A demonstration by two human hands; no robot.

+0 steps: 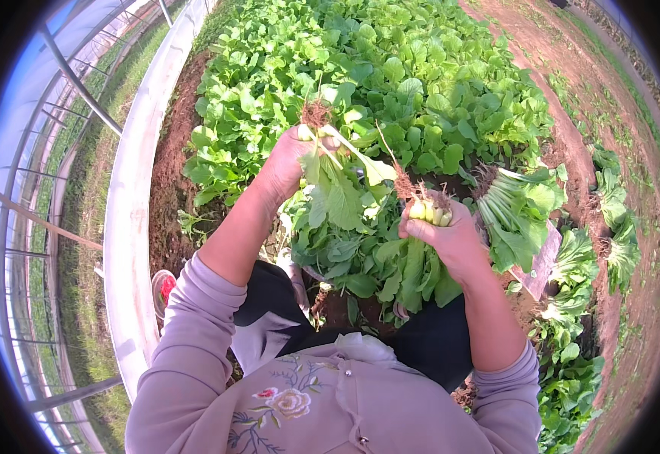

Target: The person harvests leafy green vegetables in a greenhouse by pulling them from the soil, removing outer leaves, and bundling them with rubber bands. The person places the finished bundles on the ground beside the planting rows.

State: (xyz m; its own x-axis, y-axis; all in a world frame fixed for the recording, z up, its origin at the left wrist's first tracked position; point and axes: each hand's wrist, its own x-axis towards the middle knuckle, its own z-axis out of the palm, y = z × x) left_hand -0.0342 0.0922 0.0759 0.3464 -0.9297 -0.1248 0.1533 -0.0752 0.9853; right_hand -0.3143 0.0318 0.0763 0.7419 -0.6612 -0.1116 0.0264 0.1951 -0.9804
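Observation:
My left hand [287,156] grips leafy green plants [335,193] near their base. Their brown, soil-caked roots [315,113] point up and the leaves hang down. In my right hand [449,232] is a bunch of leafy greens [415,272], held by the pale stems with the roots upward and the leaves drooping. The two hands are apart, the left one farther forward. Below and between them lies a heap of cut-looking loose greens [341,249]; what it rests on is mostly hidden.
Dense greens [386,74] grow ahead. A bundle with roots [505,204] lies to the right on a board [542,264], with more pulled bundles [571,261] beyond. White plastic sheeting [131,227] edges the left side, near a round container with something red [162,292].

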